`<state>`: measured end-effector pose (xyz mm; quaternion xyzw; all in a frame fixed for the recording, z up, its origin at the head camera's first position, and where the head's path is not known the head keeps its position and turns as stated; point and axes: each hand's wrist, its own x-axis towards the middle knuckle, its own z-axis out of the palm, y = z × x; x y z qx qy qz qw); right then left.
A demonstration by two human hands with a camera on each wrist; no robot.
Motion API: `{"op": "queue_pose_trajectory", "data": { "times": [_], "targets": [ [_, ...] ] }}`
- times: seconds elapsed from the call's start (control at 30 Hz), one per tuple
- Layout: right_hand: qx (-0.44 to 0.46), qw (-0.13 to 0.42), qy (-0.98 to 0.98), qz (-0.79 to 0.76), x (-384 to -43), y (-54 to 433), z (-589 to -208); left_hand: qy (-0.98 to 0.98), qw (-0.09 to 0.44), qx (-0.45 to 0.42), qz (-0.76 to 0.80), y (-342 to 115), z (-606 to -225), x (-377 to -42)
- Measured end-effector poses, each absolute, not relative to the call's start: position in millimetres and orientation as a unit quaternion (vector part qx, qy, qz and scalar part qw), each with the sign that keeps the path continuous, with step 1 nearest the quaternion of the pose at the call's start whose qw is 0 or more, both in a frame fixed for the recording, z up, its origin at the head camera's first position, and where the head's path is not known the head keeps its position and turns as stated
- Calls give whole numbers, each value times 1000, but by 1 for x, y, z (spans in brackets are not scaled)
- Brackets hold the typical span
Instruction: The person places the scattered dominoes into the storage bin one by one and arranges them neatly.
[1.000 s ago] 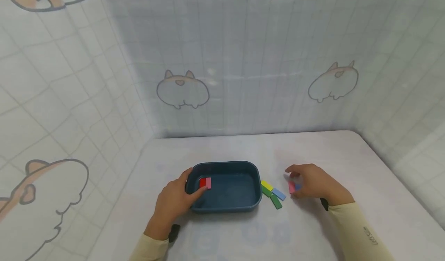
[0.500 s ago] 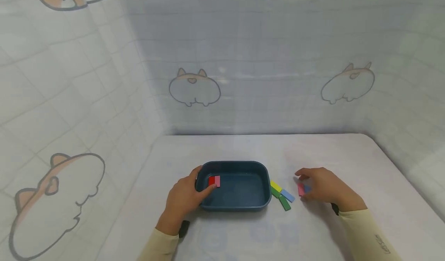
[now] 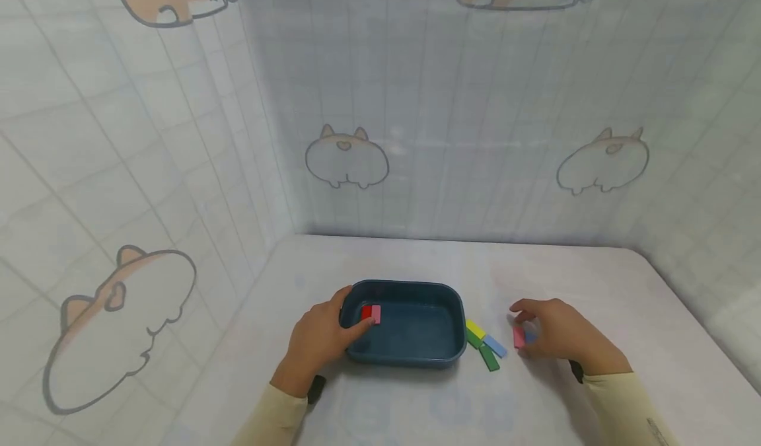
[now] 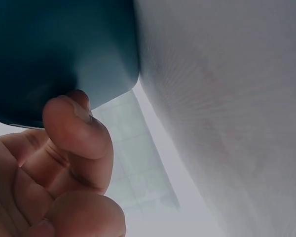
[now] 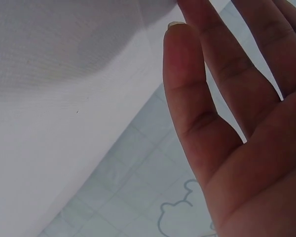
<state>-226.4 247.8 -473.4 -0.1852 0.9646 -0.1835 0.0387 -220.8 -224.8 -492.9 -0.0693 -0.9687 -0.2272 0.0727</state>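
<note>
My left hand [image 3: 321, 334] holds the left end of a dark teal rectangular container [image 3: 422, 334], its thumb reaching over the rim. The left wrist view shows curled fingers against the container's outer wall [image 4: 98, 64]. Inside the container lie a red block [image 3: 365, 312] and a pink block [image 3: 376, 314], side by side near that thumb. Over to the right, my right hand [image 3: 555, 330] is low over the table beside another pink block [image 3: 518, 337] and a blue block [image 3: 531, 336], which it partly hides. Its fingers are loosely bent, with the thumb near the pink block's front end.
Between container and right hand lie a yellow block [image 3: 475, 328], a green block [image 3: 473, 338], a light blue block [image 3: 495, 345] and a dark green block [image 3: 489, 358]. The white table [image 3: 416, 406] is bounded by patterned curtains [image 3: 475, 102] at the back and sides.
The head view has shifted, so the scene appears farther right. Both hands keep their places at the container and beside the pink and blue blocks; no block has visibly moved.
</note>
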Motion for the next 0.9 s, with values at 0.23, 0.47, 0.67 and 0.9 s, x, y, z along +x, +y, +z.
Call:
{"op": "queue_pose_trajectory", "data": {
  "times": [0.23,0.47,0.67,0.9],
  "targets": [
    [-160,49,966,-197,-228,254,-469,-968,60,-70,-233,-218,-493,-229],
    [-140,47,970,-195,-227,240,-472,-970,45,-54,-234,-231,-491,-222],
    [-142,43,971,-187,-228,211,-464,-971,31,-39,-233,-259,-483,-208],
    [-179,53,965,-185,-239,184,-464,-978,26,1,-209,-286,-480,-181]
  ]
}}
